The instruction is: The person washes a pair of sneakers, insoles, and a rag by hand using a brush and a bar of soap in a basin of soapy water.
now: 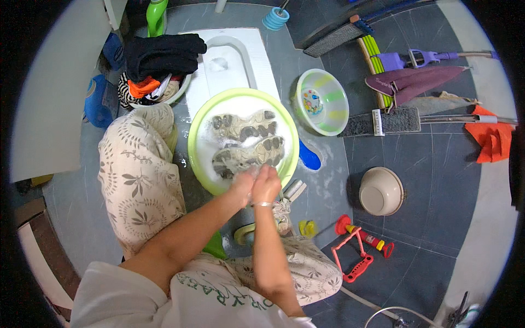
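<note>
A lime-green plastic basin (pixel 196 164) of white suds stands on the floor in front of me. Two chunky shoes lie in it with treaded soles up, a far shoe (pixel 246 125) and a near shoe (pixel 250 156), both partly under foam. My left hand (pixel 243 185) and my right hand (pixel 266 185) are pressed close together over the basin's near rim, beside the near shoe. Something pale and wet, perhaps foam, blurs between the fingers; I cannot tell whether either hand grips anything. My right wrist wears a silver bangle.
A squat toilet (pixel 262 53) lies behind the basin. Left of it, clothes (pixel 164 57) heap over another basin. On the right are a striped basin (pixel 334 102), a blue plastic piece (pixel 309 156), a scrubbing brush (pixel 294 190) and a beige bucket (pixel 381 192). Mops (pixel 393 61) lean on the wall.
</note>
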The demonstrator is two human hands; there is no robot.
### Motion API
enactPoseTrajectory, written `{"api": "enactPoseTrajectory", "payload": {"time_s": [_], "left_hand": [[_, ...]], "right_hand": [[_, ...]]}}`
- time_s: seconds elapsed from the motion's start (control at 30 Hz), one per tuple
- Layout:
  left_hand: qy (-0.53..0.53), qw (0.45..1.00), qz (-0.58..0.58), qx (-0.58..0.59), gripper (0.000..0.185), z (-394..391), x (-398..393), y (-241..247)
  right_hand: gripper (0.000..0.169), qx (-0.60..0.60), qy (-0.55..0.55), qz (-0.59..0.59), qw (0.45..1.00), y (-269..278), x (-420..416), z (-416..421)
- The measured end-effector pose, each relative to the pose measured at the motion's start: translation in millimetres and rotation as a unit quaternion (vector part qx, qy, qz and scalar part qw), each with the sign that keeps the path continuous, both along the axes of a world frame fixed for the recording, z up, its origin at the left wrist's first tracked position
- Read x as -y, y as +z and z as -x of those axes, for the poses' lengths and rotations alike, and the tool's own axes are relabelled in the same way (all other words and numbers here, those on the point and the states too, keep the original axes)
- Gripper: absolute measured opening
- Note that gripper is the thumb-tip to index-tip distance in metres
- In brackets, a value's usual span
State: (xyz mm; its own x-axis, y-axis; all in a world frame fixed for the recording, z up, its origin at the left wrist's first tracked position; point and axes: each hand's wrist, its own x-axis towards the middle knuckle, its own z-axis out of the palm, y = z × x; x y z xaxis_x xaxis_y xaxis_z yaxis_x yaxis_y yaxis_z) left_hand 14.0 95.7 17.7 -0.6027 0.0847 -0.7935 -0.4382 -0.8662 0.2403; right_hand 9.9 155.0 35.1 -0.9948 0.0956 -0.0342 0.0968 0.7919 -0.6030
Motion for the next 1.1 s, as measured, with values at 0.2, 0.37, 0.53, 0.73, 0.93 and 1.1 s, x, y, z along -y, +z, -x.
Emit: {"api": "enactPoseTrajectory", "payload": {"time_s": [0.2, 0.37, 0.53, 0.73, 0.93, 1.1], "left_hand": [[-0.112, 0.980, 0.160, 0.040, 0.039, 0.2, 22.8, -33.8], [-0.074, 0.996, 0.054, -0.020, 0.030, -20.1, -5.1, -23.0], [-0.081, 0.995, 0.056, -0.022, 0.032, -10.8, -0.7, -44.3], [-0.112, 0.956, 0.260, 0.077, 0.037, -21.8, 40.9, -129.9], [-0.112, 0.945, 0.270, 0.145, 0.038, -12.2, 46.7, -92.8], [-0.217, 0.959, 0.138, 0.122, 0.041, -24.1, 41.1, -126.1]], "right_hand": [[0.037, -0.022, 0.030, 0.061, 0.997, 24.1, 28.0, -55.9], [0.033, -0.075, -0.005, -0.048, 0.996, -18.7, -20.4, -24.6], [0.036, -0.012, 0.055, 0.002, 0.998, -67.7, -65.5, 19.0], [0.032, 0.104, 0.177, -0.132, 0.970, -97.5, -40.6, 11.0], [0.029, 0.341, 0.259, -0.275, 0.861, -161.9, -30.7, 19.5], [0.041, 0.375, 0.112, -0.172, 0.904, -143.9, -25.1, 32.5]]}}
